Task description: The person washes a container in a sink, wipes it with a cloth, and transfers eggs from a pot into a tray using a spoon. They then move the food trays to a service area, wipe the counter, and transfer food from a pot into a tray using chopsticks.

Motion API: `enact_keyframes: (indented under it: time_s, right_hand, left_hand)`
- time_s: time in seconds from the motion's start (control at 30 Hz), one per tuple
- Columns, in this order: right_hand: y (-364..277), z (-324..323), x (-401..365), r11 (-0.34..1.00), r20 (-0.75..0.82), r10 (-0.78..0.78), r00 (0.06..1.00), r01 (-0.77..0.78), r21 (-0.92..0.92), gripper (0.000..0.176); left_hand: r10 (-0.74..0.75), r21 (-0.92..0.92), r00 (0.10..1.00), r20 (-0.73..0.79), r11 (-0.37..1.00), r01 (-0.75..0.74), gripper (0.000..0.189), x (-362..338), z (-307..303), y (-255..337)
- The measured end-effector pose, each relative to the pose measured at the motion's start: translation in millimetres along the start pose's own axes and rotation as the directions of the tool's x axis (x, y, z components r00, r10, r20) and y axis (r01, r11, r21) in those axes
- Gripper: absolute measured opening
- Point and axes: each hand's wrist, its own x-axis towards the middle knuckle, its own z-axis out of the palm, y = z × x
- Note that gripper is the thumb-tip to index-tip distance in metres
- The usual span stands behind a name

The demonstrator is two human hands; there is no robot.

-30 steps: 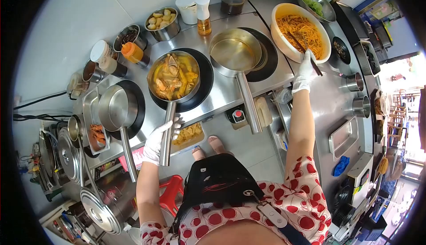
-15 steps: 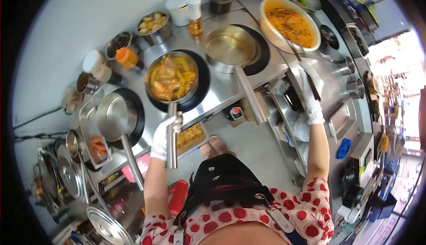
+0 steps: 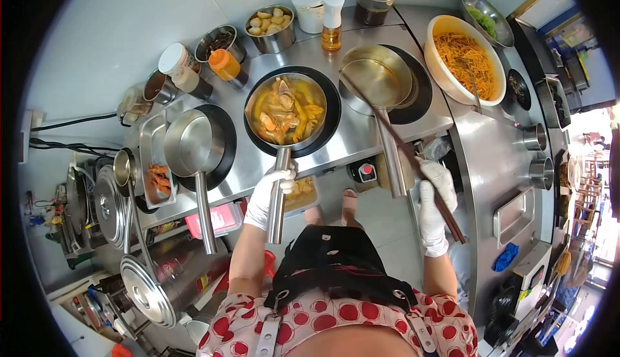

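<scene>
My left hand (image 3: pixel 266 197), in a white glove, is closed around the handle of a steel saucepan (image 3: pixel 282 152) on a round black burner. Chicken pieces (image 3: pixel 283 102), including yellow feet, lie in broth inside this pan. Long dark chopsticks (image 3: pixel 407 150) are gripped in my gloved right hand (image 3: pixel 436 205). They slant up and left, and their tips are over the left rim of a second saucepan (image 3: pixel 376 76), which holds a clear yellowish liquid. My right hand is just right of that pan's handle, apart from it.
A third saucepan (image 3: pixel 194 142) stands on the left burner beside a metal tray (image 3: pixel 155 142). Sauce bottles (image 3: pixel 224 66) and a pot of pale round pieces (image 3: pixel 270 29) line the wall. A large bowl of orange noodle-like strips (image 3: pixel 431 47) is at the back right.
My right hand has come left and nearer to me with the chopsticks, from beside the noodle bowl to the second saucepan. My left hand keeps hold of its handle. The view has shifted.
</scene>
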Motion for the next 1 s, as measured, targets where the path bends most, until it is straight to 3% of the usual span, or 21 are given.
enact_keyframes:
  time_s: [0.03,0.17,0.23,0.5,0.57,0.73,1.0]
  right_hand:
    - [-1.1,5.7,0.9,0.995,0.044,0.030,0.999,-0.034,0.092,0.019]
    - [1.6,14.2,3.3,0.981,0.105,0.055,0.993,-0.074,0.181,0.023]
    - [3.5,12.6,5.0,0.967,0.094,-0.001,0.996,-0.023,0.255,0.025]
    - [-2.4,2.2,23.1,0.979,0.082,-0.020,0.996,0.003,0.205,0.034]
    - [0.1,6.2,27.9,0.971,0.063,-0.068,0.996,0.051,0.235,0.035]
    - [16.0,19.5,35.7,0.947,-0.030,-0.312,0.950,0.314,0.070,0.040]
    - [38.8,21.5,34.5,0.956,-0.016,-0.295,0.956,0.294,-0.015,0.033]
  left_hand:
    - [0.005,-0.006,1.000,-0.004,1.000,-0.005,0.025,-1.6,2.8,-2.1]
    - [-0.003,-0.023,0.999,0.039,1.000,0.004,0.027,-3.3,10.8,-5.7]
    - [0.011,-0.021,0.998,0.056,1.000,-0.010,0.028,-6.8,23.5,-4.8]
    - [-0.011,0.054,0.998,0.061,0.999,0.008,0.026,-10.1,94.1,21.3]
    - [-0.014,0.065,0.998,0.066,0.998,0.009,0.026,-6.4,108.0,26.2]
    - [-0.045,0.118,0.996,0.080,0.992,0.035,0.027,12.7,132.0,29.9]
    - [-0.086,0.152,0.994,0.062,0.985,0.076,0.024,40.9,159.7,29.9]
